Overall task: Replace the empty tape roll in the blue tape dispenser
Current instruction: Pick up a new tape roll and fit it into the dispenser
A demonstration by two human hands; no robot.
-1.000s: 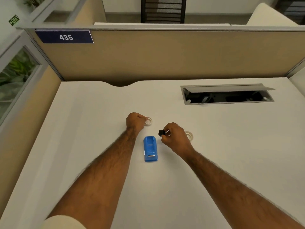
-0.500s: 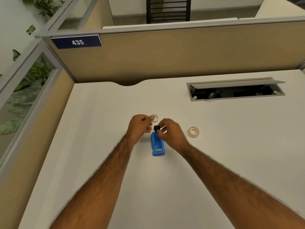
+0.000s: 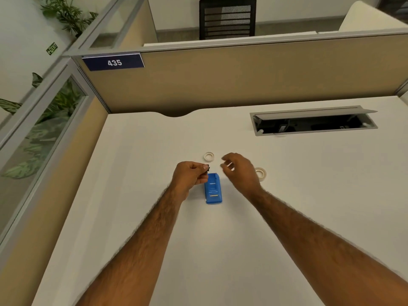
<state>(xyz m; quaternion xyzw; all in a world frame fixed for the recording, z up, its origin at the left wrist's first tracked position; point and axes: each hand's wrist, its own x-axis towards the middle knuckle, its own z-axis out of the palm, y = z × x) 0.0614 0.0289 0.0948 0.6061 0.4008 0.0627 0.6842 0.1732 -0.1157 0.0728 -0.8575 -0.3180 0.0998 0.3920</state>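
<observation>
The blue tape dispenser [image 3: 213,188] lies on the white desk [image 3: 154,217] between my two hands. My left hand [image 3: 191,176] hovers at its far left corner, fingers pinched on a small black core piece [image 3: 207,168]. My right hand [image 3: 239,172] floats to the right of the dispenser with fingers spread and nothing in them. One white tape ring [image 3: 208,156] rests on the desk beyond the dispenser. A second white tape ring [image 3: 261,173] sits just right of my right hand, partly hidden by it.
An open grey cable tray [image 3: 313,122] is sunk into the desk at the back right. Beige partition walls [image 3: 242,78] close the desk at the back and left, with a "435" sign [image 3: 113,62]. A black chair [image 3: 227,17] stands beyond.
The black core piece passed from my right hand to my left hand. My left hand let go of the far tape ring, which now lies on the desk. My right hand opened and moved right.
</observation>
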